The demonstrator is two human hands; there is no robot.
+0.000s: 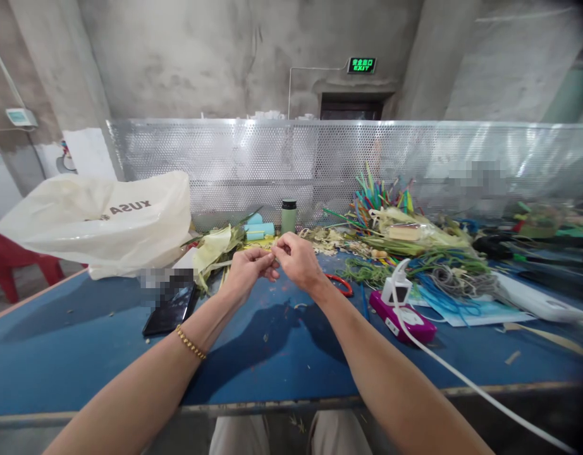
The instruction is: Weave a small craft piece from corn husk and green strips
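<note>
Above the middle of the blue table, my left hand and my right hand meet fingertip to fingertip. Both are closed in a pinch. Whatever lies between the fingers is too small and hidden to make out. Just beyond and left of the left hand lie pale green dried husks. Light blue rolls and a green bottle with a black lid stand behind the hands. A red ring-shaped handle shows beside my right wrist.
On the left are a black phone and a large white plastic bag. On the right, a purple power strip carries a white charger and cable. Colourful stems and green and grey cords pile up before a perforated metal screen.
</note>
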